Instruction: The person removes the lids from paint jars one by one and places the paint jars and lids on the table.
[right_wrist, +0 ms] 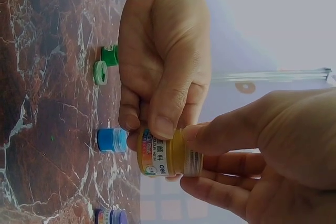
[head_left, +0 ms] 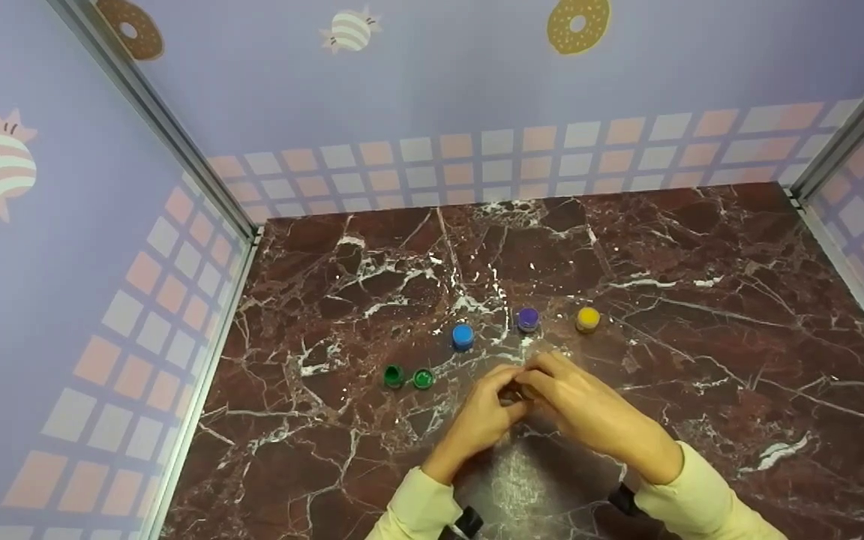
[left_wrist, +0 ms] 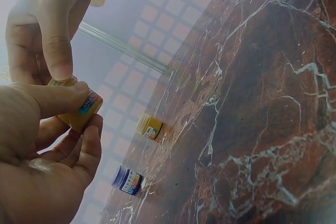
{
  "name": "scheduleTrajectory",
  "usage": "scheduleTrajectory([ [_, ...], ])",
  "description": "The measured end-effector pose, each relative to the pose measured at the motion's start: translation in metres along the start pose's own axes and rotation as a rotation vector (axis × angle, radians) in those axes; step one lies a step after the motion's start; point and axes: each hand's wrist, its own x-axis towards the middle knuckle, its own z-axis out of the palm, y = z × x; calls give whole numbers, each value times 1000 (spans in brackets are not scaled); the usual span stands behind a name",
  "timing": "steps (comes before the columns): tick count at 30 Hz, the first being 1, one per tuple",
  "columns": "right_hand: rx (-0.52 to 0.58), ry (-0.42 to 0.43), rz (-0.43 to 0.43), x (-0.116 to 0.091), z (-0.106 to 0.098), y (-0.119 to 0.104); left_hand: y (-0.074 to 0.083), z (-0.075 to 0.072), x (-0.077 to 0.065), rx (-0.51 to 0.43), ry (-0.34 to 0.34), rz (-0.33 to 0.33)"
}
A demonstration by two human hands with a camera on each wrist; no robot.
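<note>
My left hand (head_left: 486, 412) grips the body of a small yellow-brown paint jar (right_wrist: 156, 153), its printed label facing out in the right wrist view. From the other end my right hand (head_left: 589, 409) pinches the jar's ribbed lid (right_wrist: 193, 162) between thumb and fingers. Seen from the head, the fingers hide this jar. Both wrist views show it tilted on its side, raised off the table. Beyond the hands stand a blue paint jar (head_left: 462, 337), a purple paint jar (head_left: 528, 320) and a yellow paint jar (head_left: 588, 320), all with lids on.
Left of the hands, an uncapped green paint jar (head_left: 393, 376) sits beside its green lid (head_left: 423, 379). The dark red marble-patterned table (head_left: 312, 457) ends at a patterned back wall (head_left: 447, 97) and side panels.
</note>
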Motion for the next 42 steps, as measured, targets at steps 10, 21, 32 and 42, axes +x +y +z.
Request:
scheduleTrajectory([
  [10,82,47,45,-5,0,3,-1,0,-1,-19,28,-11],
  [21,197,248,31,0,3,11,8,-2,3,-96,104,-36],
  [32,487,349,105,1,2,17,18,-6,9,-140,161,-31],
  [42,785,414,155,-3,8,20,23,-5,9,-185,195,-8],
])
